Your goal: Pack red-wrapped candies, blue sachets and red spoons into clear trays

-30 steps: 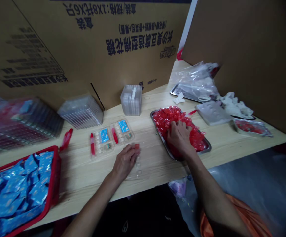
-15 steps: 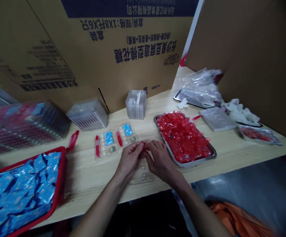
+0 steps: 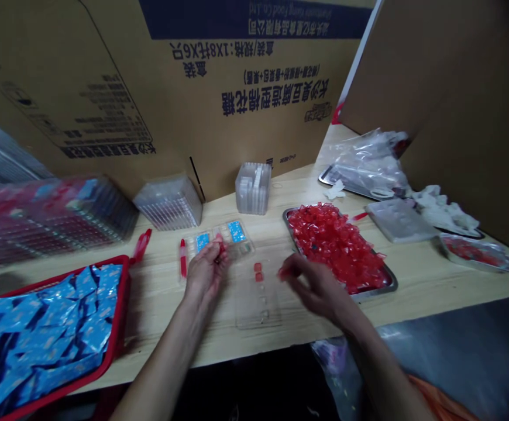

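Observation:
A clear plastic tray lies on the table between my hands, with two small red pieces in its upper compartments. My left hand is closed on a small red piece, over the near edge of filled clear trays that carry blue packets. To the right of the open tray, my right hand is blurred, its thumb and fingertips pinched on something red. Beside it stands a metal tray heaped with red wrapped pieces.
A red basket of blue packets sits at the left. Stacked clear trays and a smaller stack stand before a large carton. Plastic bags lie at the back right.
My hands have moved apart: the left went left over the filled trays, the right went right toward the metal tray. The clear tray with red pieces is now uncovered. The view has shifted slightly.

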Demonstrator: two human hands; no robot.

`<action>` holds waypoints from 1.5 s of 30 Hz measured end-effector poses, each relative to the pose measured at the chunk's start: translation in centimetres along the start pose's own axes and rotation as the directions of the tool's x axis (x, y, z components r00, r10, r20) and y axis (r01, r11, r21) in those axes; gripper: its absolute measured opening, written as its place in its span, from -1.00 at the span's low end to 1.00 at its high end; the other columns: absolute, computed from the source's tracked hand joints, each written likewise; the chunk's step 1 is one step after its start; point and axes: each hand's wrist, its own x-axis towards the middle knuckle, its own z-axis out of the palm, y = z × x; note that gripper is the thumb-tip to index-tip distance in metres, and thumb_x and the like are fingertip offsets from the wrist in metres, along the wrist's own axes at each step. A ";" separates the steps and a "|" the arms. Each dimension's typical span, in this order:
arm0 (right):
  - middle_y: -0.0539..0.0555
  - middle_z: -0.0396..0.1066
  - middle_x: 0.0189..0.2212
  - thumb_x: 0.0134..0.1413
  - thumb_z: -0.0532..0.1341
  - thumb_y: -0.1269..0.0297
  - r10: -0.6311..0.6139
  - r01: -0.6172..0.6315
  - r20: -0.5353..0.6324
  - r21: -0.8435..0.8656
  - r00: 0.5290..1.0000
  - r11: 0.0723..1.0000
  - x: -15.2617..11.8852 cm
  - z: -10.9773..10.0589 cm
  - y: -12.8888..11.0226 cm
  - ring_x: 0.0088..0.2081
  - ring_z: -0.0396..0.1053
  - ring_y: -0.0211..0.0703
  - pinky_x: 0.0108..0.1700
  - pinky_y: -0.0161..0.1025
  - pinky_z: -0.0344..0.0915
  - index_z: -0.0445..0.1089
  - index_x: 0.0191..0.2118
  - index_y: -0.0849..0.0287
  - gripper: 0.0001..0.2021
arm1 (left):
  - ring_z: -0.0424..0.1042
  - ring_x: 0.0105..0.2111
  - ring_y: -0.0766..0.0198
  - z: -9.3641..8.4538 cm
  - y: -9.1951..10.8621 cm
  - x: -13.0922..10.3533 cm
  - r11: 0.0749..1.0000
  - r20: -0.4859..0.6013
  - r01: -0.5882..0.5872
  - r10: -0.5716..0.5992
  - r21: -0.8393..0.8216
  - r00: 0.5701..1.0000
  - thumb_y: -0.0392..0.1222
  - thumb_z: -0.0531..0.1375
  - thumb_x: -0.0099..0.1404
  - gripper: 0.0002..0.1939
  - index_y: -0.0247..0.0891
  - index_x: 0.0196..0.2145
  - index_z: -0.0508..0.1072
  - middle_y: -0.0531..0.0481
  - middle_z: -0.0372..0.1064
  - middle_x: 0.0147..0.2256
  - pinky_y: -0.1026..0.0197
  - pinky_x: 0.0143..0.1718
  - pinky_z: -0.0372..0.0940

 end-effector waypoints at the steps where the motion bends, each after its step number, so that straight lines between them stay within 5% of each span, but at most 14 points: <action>1: 0.06 0.43 -0.40 0.22 0.07 0.34 0.083 -0.103 -0.131 -0.151 0.988 0.983 0.0 -1.0 0.8 -0.38 0.34 -0.14 -0.31 -0.24 0.22 0.36 -0.24 0.14 -0.87 | 0.43 -0.56 0.45 -0.2 0.6 -0.1 0.999 0.045 0.008 -0.009 0.033 0.999 -0.48 0.20 0.26 -0.87 -0.39 -0.30 0.54 -0.05 0.52 -0.43 0.44 -0.48 0.38; 4: 0.33 0.43 -0.18 0.22 0.06 0.36 0.185 -0.409 -0.416 -0.554 0.890 0.725 0.3 -2.5 2.7 -0.18 0.35 0.12 -0.18 -0.06 0.22 0.38 0.00 0.28 -0.71 | 0.52 -0.43 0.38 -0.2 0.9 -1.3 0.991 0.171 0.058 -0.078 0.119 0.982 -0.51 0.21 0.23 -0.82 -0.42 -0.22 0.54 -0.15 0.56 -0.32 0.38 -0.33 0.45; 7: 0.40 0.36 -0.05 0.16 0.10 0.44 0.167 -0.378 -0.353 -0.701 0.921 0.605 0.9 -1.3 2.6 -0.08 0.30 0.24 -0.13 0.02 0.19 0.33 0.15 0.27 -0.57 | 0.55 -0.38 0.34 0.1 -0.7 -2.7 0.987 0.245 0.040 -0.078 0.156 0.966 -0.46 0.31 0.15 -0.70 -0.39 -0.13 0.54 -0.13 0.57 -0.31 0.34 -0.27 0.45; 13: 0.28 0.43 -0.21 0.15 0.07 0.52 0.140 -0.315 -0.334 -0.554 0.932 0.771 2.9 2.6 1.2 -0.17 0.35 0.07 -0.16 -0.09 0.21 0.40 -0.07 0.26 -0.73 | 0.54 -0.42 0.28 0.6 -3.8 -3.5 0.976 0.248 0.006 -0.062 0.219 0.967 -0.23 0.47 -0.04 -0.67 -0.36 -0.30 0.56 -0.10 0.57 -0.38 0.31 -0.33 0.42; 17: 0.06 0.44 -0.41 0.17 0.12 0.41 0.076 -0.087 -0.076 -0.156 0.994 0.984 2.7 5.4 1.2 -0.37 0.39 -0.14 -0.27 -0.24 0.23 0.32 -0.19 0.17 -0.90 | 0.52 -0.38 0.32 0.8 -4.3 -3.6 0.975 0.205 -0.029 -0.016 0.218 0.979 -0.11 0.47 -0.04 -0.66 -0.35 -0.32 0.61 -0.09 0.57 -0.37 0.31 -0.27 0.39; 23: 0.08 0.42 -0.37 0.11 0.10 0.45 0.027 -0.036 -0.176 -0.049 0.984 0.998 1.6 8.6 0.9 -0.34 0.38 -0.13 -0.29 -0.24 0.25 0.25 -0.23 0.15 -0.90 | 0.52 -0.32 0.24 -0.1 -4.6 -3.5 0.918 0.256 -0.180 0.091 0.353 0.963 -0.11 0.44 0.00 -0.73 -0.31 -0.35 0.63 -0.10 0.60 -0.33 0.23 -0.18 0.36; 28: 0.15 0.43 -0.26 0.11 0.04 0.51 -0.066 0.049 -0.186 -0.092 0.980 0.995 1.6 8.8 0.5 -0.24 0.37 -0.08 -0.17 -0.15 0.28 0.28 -0.13 0.19 -0.78 | 0.51 -0.38 0.26 -0.8 -3.9 -3.8 0.749 0.306 -0.359 0.216 0.557 0.927 -0.13 0.36 0.15 -0.80 -0.27 -0.28 0.63 -0.06 0.59 -0.35 0.29 -0.29 0.34; 36: 0.10 0.43 -0.38 0.15 0.04 0.48 -0.020 0.002 -0.179 -0.101 0.984 0.995 1.6 9.0 0.3 -0.33 0.36 -0.11 -0.27 -0.21 0.22 0.29 -0.27 0.17 -0.87 | 0.49 -0.41 0.27 -1.5 -4.2 -3.7 0.721 0.331 -0.403 0.249 0.564 0.910 -0.15 0.34 0.17 -0.86 -0.26 -0.32 0.63 -0.03 0.58 -0.39 0.31 -0.34 0.32; 41: 0.08 0.47 -0.41 0.14 0.04 0.48 0.006 -0.002 -0.144 0.023 0.990 1.000 1.8 8.4 0.3 -0.40 0.38 -0.16 -0.34 -0.26 0.22 0.34 -0.24 0.18 -0.83 | 0.47 -0.39 0.28 -2.2 -4.6 -3.5 0.593 0.425 -0.532 0.324 0.605 0.845 -0.14 0.27 0.26 -0.84 -0.22 -0.25 0.61 -0.01 0.57 -0.36 0.31 -0.30 0.30; 45: 0.15 0.46 -0.31 0.19 0.04 0.44 -0.021 -0.003 -0.196 -0.121 0.980 0.993 1.4 9.1 -0.2 -0.26 0.40 -0.06 -0.20 -0.18 0.27 0.32 -0.19 0.20 -0.86 | 0.44 -0.41 0.28 -2.0 -4.4 -3.7 0.493 0.474 -0.604 0.375 0.626 0.797 -0.19 0.22 0.28 -0.88 -0.22 -0.29 0.57 0.00 0.52 -0.38 0.31 -0.32 0.28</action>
